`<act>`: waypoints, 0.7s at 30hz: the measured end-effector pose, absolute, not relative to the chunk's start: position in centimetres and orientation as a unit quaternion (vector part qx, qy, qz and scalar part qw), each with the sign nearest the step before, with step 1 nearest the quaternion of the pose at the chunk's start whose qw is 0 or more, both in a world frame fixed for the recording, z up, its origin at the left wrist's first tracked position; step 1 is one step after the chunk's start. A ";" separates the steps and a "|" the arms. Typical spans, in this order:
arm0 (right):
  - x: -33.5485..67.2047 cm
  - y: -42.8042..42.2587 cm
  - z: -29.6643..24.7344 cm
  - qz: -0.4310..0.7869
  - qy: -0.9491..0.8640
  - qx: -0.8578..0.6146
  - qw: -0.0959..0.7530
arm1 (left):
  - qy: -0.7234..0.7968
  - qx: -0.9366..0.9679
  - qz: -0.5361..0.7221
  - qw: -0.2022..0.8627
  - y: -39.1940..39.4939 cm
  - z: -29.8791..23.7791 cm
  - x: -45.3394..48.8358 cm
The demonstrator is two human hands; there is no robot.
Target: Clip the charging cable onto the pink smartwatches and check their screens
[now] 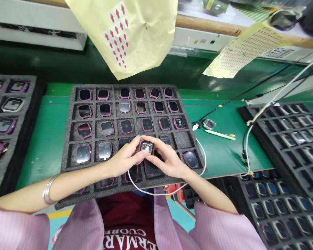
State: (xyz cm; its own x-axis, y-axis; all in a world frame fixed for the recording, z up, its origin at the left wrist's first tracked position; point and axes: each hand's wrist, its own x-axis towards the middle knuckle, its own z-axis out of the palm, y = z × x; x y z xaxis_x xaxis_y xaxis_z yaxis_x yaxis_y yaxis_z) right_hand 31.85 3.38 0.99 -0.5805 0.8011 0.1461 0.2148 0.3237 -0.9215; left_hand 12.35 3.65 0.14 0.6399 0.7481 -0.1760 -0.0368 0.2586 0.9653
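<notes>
Both of my hands hold one smartwatch (147, 146) above a dark grey foam tray (114, 135). Its screen is lit with a dial face. My left hand (126, 155) grips the watch's left side, its thumb at the lower part of the screen. From the other side, my right hand (169, 157) has its fingers around the top and right edges. Purple-framed watches without straps fill most of the tray's compartments, including a watch with a lit dial (179, 122) at the right. One right-hand compartment (183, 139) holds no watch. My hands hide part of the lower rows.
A green pen (220, 134), a small clear-wrapped item (209, 124) and cables lie right of the tray. A white cable (156, 193) loops along the table's front edge. More watch trays stand at left (32, 104) and right (272, 139). Yellow sticker sheets (143, 38) hang above.
</notes>
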 end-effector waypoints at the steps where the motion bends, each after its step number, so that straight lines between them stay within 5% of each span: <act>1: 31.8 3.3 0.9 0.473 -0.752 -0.337 0.312 | 0.324 0.540 0.274 0.727 3.6 0.1 12.4; 9: 32.0 3.7 1.1 0.453 -0.765 -0.338 0.308 | 0.317 0.503 0.291 0.750 3.5 -0.3 12.7; 16: 32.8 3.7 3.0 0.236 -0.860 -0.367 0.262 | 0.326 0.549 0.231 0.734 3.8 0.1 13.0; 21: 37.5 4.2 4.9 0.225 -0.829 -0.411 0.305 | 0.300 0.498 0.248 0.775 3.7 0.5 13.6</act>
State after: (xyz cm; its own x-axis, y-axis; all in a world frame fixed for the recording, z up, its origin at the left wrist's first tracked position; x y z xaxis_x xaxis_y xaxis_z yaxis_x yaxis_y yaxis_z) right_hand 37.49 4.16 4.94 -0.4769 0.8182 0.3211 0.5438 0.5616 -0.6236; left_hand 13.59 3.74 0.48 0.6966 0.6834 -0.2181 -0.0854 0.3809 0.9207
